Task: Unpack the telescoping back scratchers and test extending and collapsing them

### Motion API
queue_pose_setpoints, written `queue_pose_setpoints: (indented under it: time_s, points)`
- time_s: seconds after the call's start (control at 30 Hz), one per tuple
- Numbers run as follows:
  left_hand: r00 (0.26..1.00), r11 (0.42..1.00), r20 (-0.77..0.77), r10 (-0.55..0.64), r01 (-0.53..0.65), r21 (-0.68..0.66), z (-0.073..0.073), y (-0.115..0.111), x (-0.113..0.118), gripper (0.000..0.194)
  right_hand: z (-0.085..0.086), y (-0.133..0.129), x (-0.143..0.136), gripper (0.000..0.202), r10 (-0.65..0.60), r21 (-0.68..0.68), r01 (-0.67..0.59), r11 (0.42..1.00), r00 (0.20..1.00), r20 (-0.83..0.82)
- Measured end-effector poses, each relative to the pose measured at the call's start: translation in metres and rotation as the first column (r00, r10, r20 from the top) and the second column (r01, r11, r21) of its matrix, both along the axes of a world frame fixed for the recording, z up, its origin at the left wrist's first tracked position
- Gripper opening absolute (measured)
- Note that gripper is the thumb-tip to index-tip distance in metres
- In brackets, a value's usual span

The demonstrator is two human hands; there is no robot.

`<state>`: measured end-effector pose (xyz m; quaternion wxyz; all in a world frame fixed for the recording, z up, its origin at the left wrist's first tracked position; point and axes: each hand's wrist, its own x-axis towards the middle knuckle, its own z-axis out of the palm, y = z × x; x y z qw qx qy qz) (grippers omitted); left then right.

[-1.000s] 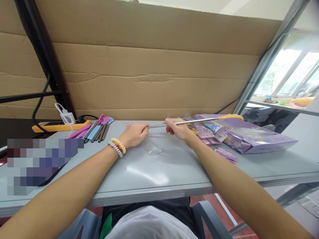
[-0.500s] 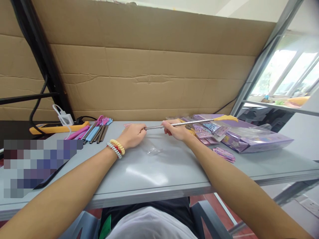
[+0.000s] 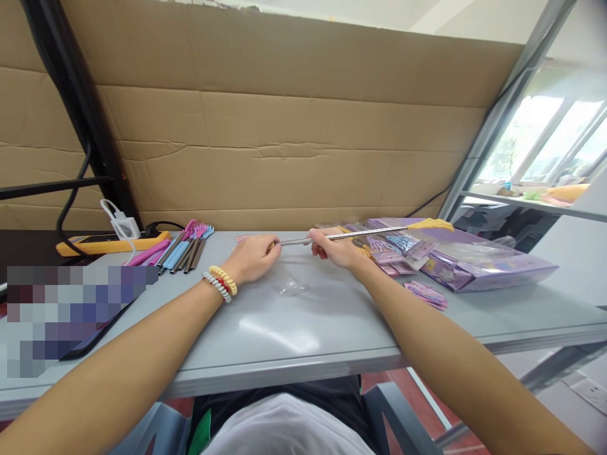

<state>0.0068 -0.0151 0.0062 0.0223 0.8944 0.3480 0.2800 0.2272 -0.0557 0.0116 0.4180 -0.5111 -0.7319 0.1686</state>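
Note:
Between my hands is an extended telescopic back scratcher with a thin metal rod and a yellow claw-shaped head pointing right. My left hand, with beaded bracelets on its wrist, is closed around the rod's left end and hides it. Further along, my right hand grips the rod with thumb and fingers. A crumpled clear plastic bag lies on the table just below my hands. To the left, several back scratchers with pink and blue heads lie side by side.
A purple box and packaged back scratchers lie at right, with purple cards in front. On the left are an orange power strip with a white charger and a partly blurred-out dark device. Cardboard stands behind the grey table.
My left thumb and fingers have shifted slightly at the rod's end. The right hand and the back scratcher stay almost in the same place.

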Motion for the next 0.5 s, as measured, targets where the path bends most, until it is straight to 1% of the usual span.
queue_pose_setpoints:
  time_s: [0.1, 0.23, 0.37, 0.5]
  points:
    - [0.999, 0.998, 0.012, -0.048, 0.048, 0.032, -0.002, -0.001, 0.002, 0.03, -0.002, 0.002, -0.002, 0.06, 0.079, -0.075, -0.087, 0.993, 0.992, -0.103]
    - [0.993, 0.988, 0.001, -0.121, 0.121, 0.1, -0.008, 0.0, 0.007, 0.027, -0.004, 0.001, -0.01, 0.067, 0.199, -0.137, -0.222, 0.965, 0.966, -0.166]
    - [0.993, 0.984, 0.006, -0.117, 0.116, 0.138, -0.011, 0.001, 0.009, 0.026, -0.004, -0.002, -0.019, 0.069, 0.243, -0.209, -0.29, 0.934, 0.943, -0.226]
    - [0.991, 0.982, -0.033, -0.129, 0.132, 0.135, -0.009, -0.003, 0.009, 0.029, -0.003, 0.0, -0.02, 0.059, 0.259, -0.259, -0.345, 0.902, 0.913, -0.316]
